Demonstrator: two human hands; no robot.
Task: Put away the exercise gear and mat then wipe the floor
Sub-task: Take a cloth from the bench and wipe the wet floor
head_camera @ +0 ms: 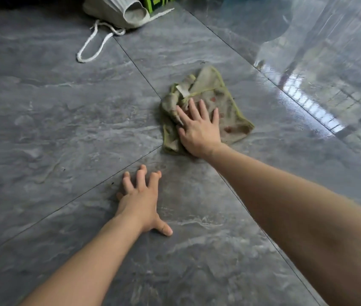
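Floor-wipe stage: our right hand (199, 131) presses flat, fingers straight, on green-edged rag (226, 111) mid grey tile floor (42, 107). Left hand (141, 204) braces w/ spread fingers, holding nothing. Drawstring bag (109, 12) sits far end; gear apparently packed, wiping left.

crumpled olive cloth (215, 107), flat on grey tile floor (65, 107)

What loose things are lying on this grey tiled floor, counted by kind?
Cloths: 1, the crumpled greenish wiping cloth under the right hand.
Bags: 1, the off-white drawstring bag with its white cord.
Boxes: 1, the green-and-black box, mostly out of frame.
Total: 3.
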